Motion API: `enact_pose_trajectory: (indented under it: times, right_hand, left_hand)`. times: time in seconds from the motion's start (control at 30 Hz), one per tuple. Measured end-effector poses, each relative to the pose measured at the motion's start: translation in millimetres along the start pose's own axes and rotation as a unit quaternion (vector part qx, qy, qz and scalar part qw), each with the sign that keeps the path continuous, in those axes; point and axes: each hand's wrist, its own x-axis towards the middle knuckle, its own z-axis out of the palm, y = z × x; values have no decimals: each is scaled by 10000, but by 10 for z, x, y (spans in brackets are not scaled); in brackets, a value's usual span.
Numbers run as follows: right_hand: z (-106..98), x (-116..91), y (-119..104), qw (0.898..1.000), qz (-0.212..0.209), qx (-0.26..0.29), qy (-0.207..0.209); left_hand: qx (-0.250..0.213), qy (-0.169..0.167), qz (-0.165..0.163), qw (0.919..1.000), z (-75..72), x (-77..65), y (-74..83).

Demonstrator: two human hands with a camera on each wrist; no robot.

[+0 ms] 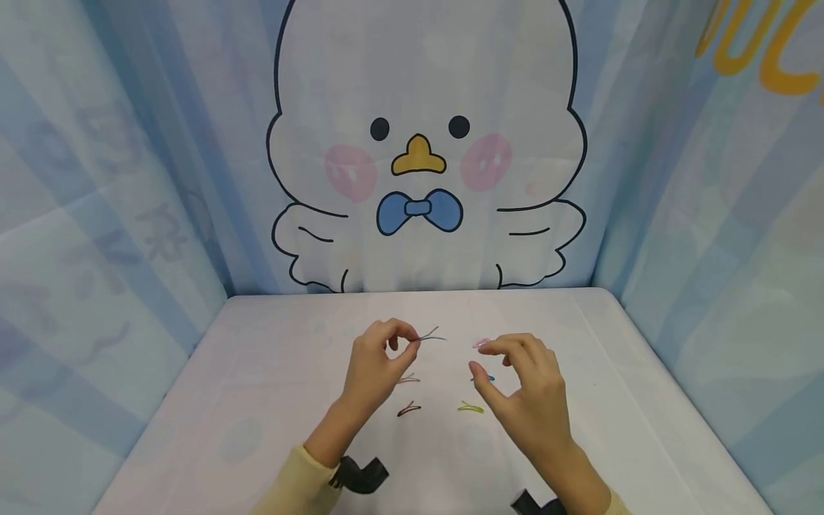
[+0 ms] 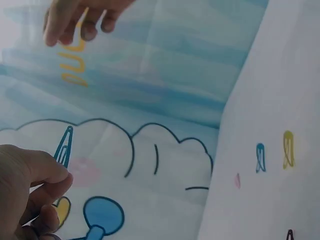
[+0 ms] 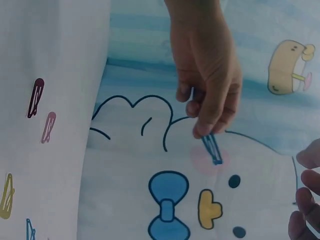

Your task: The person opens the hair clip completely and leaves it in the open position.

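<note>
My left hand [image 1: 380, 361] pinches one end of a blue snap hair clip [image 3: 213, 151] between thumb and fingers, raised over the table. The clip's prongs stand spread apart in the head view. To its right, my right hand [image 1: 531, 386] hovers with thumb and fingers apart and nothing between them. Near its fingertips in the head view lie a pink hair clip [image 1: 481, 342] and another blue hair clip [image 1: 492, 378], partly covered by the hand. Below the left hand is a second pink hair clip [image 3: 48, 127], partly hidden in the head view.
A dark red hair clip [image 1: 408, 409] and a yellow-green hair clip [image 1: 471, 408] lie closer to me on the white table [image 1: 257, 357]. Patterned cloth walls [image 1: 154, 179] enclose the table at the back and both sides. Black straps [image 1: 362, 475] sit on my wrists.
</note>
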Motion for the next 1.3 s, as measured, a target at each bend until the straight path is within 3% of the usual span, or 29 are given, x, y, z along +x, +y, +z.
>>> enact_pose_trajectory:
  times: [0.2, 0.43, 0.63, 0.9, 1.03, 1.2, 1.3]
  right_hand:
    - [27, -29, 75, 9990, 304, -232, -240]
    - [100, -77, 180, 9988, 250, -372, -216]
    - [152, -94, 281, 9984, 193, -507, -158]
    - [324, -122, 588, 9916, 882, -693, -640]
    - [429, -124, 798, 9754, 1522, -891, -1320]
    - [545, -130, 1033, 9325, 2248, -1019, -2638]
    - [613, -128, 1180, 9176, 2410, -1034, -2986]
  left_hand:
    - [282, -564, -926, 9937, 222, 12, -360]
    - [462, -1099, -1850, 9755, 429, -33, -725]
    - [492, -1287, -2129, 9673, 554, -85, -963]
    - [500, -1579, -2334, 9582, 661, -177, -1198]
    - [677, -1581, -2395, 9556, 677, -180, -1251]
    - [865, -1637, -2468, 9512, 679, -164, -1266]
    - [885, -1719, -2506, 9486, 691, -152, -1255]
